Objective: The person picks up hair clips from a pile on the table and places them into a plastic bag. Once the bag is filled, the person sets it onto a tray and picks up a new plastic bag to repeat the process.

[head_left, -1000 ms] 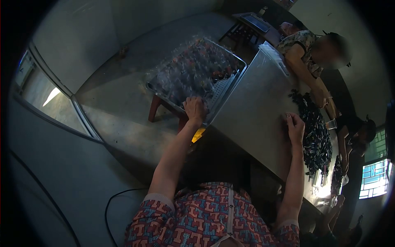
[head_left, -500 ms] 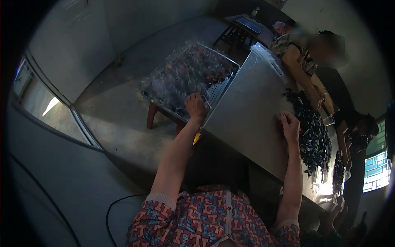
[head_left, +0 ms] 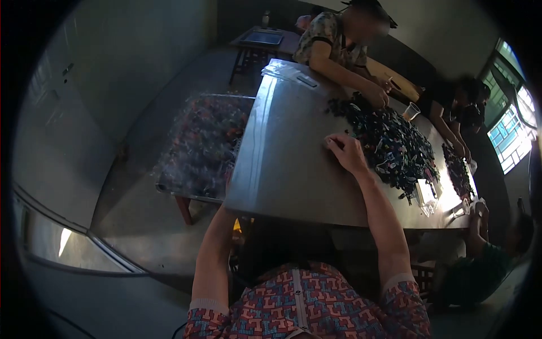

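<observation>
My right hand rests low over the grey metal table, thumb and forefinger pinched together. Whatever lies between those fingertips is too small to make out. Just beyond it spreads a big heap of small dark pieces. My left forearm reaches down past the table's left edge, which hides nearly all of that hand and its fingers. It is nearest to a low metal tray, filled with a blurred mass of small dark and orange pieces with clear glints.
Across the table a co-worker's hand touches the heap. A clear cup and clear plastic pieces stand near it. Flat plastic packets lie at the far corner. Farther right, other people sit by a second heap.
The view has swung to the right. My left hand, seen over the tray before, is now mostly hidden behind the table edge. My right hand stays pinched beside the heap.
</observation>
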The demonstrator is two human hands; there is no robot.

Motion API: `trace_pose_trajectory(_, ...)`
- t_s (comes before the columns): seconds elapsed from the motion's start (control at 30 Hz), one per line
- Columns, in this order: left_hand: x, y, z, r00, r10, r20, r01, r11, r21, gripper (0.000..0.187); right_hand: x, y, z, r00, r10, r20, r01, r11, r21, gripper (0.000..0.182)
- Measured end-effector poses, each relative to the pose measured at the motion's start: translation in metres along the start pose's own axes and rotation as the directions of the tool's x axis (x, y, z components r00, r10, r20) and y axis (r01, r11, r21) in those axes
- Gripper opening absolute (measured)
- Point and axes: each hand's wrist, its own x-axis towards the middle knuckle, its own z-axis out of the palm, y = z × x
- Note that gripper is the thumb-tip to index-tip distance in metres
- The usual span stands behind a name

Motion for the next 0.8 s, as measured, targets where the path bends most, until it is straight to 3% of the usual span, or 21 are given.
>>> trace_pose_trajectory(0.37,-0.018,-0.01,-0.027,0.997,-0.069,0.04,0.066,0.996,0.067,0.031,-0.001,0.013,0.001,1.0,0.0,-0.002,-0.001,0.998,-0.059,0.019)
trace_pose_trajectory(0.43,-0.016,-0.012,-0.031,0.996,-0.071,0.046,0.067,0.995,0.076,0.03,0.0,0.018,0.003,0.997,-0.071,-0.001,0.071,0.996,-0.054,0.019)
trace_pose_trajectory(0.8,0.005,-0.039,-0.052,0.996,-0.086,0.011,0.083,0.983,0.163,0.027,0.0,0.02,0.006,0.998,-0.064,-0.009,0.064,0.998,-0.003,0.018)
